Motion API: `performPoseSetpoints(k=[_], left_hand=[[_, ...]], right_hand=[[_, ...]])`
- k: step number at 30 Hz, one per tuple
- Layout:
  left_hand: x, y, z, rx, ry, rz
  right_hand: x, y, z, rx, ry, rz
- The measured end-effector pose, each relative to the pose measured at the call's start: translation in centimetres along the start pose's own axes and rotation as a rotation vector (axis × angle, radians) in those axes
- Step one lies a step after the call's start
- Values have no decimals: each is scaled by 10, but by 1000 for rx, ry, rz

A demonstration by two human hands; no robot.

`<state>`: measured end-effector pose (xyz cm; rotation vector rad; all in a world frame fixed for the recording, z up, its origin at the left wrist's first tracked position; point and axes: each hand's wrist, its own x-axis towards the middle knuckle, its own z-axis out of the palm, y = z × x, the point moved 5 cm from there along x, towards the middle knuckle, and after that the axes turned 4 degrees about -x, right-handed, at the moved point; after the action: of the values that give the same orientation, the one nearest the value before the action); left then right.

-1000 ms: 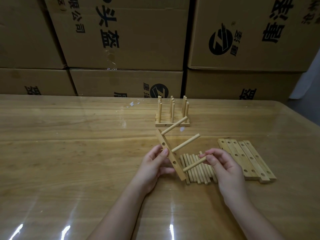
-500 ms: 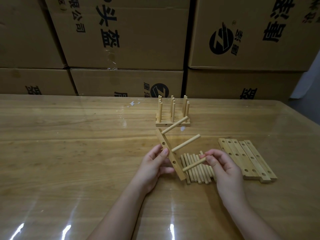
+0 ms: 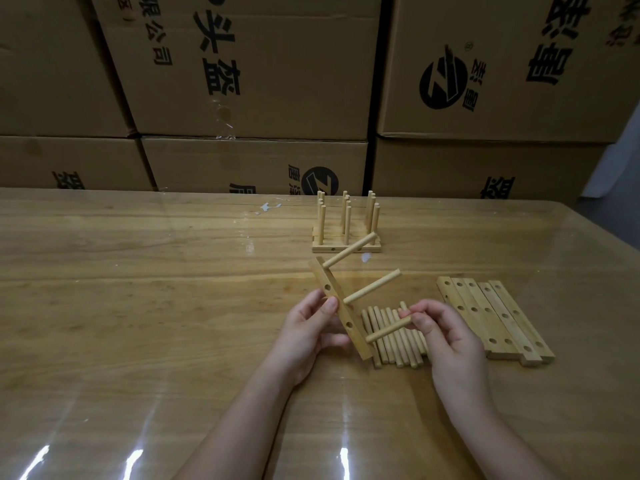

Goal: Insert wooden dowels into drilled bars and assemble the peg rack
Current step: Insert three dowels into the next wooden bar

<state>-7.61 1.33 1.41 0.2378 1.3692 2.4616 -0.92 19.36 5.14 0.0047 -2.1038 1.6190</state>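
Bench (image 3: 138, 306) carrying parts. Left hand (image 3: 304, 334) gripping drilled bar (image 3: 337, 306), long axis running upper-left to lower-right. Right hand (image 3: 446, 337) pinching dowel (image 3: 388, 329) crosswise, tip pointing at bar's lower end.

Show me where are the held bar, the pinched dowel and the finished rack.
held bar (image 3: 354, 337), head view, lower part of its drilled face.
pinched dowel (image 3: 388, 329), head view, middle of its shaft.
finished rack (image 3: 322, 248), head view, left part of its front base bar.

One held bar (image 3: 341, 306), one held dowel (image 3: 388, 330), five loose bars (image 3: 485, 317), one rack (image 3: 346, 249)
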Motion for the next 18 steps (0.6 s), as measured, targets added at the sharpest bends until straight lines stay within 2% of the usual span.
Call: performPoseSetpoints(k=[18], left_hand=[[0,-1,-1,-17,-21,1]], right_hand=[[-3,-2,0,-61,43,5]])
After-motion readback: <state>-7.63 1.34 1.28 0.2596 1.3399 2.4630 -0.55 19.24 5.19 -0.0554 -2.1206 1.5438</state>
